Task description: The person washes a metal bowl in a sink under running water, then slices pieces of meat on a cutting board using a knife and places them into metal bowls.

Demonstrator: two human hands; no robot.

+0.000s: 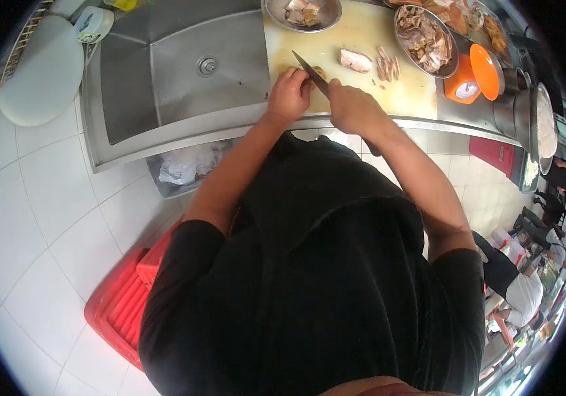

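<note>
My right hand (pixel 355 109) grips a kitchen knife (pixel 310 72), its blade slanting up and left over the cutting board (pixel 395 104). Close to the blade, my left hand (pixel 289 92) is closed with curled fingers on a small piece of meat (pixel 320 71), mostly hidden by the hand and the knife. Right of the knife lie a thick chunk of meat (pixel 355 60) and several cut strips of meat (pixel 387 65). A metal bowl (pixel 339 14) with meat chunks stands at the board's far edge, and another metal bowl (pixel 455 58) holds a heap of sliced meat.
A steel sink (pixel 184 86) lies to the left, with a round white board (pixel 40 72) beyond it. An orange kitchen scale (pixel 460 86) and dark pots (pixel 515 109) stand at right. Red crates (pixel 114 307) sit on the floor. Another person (pixel 524 294) is at far right.
</note>
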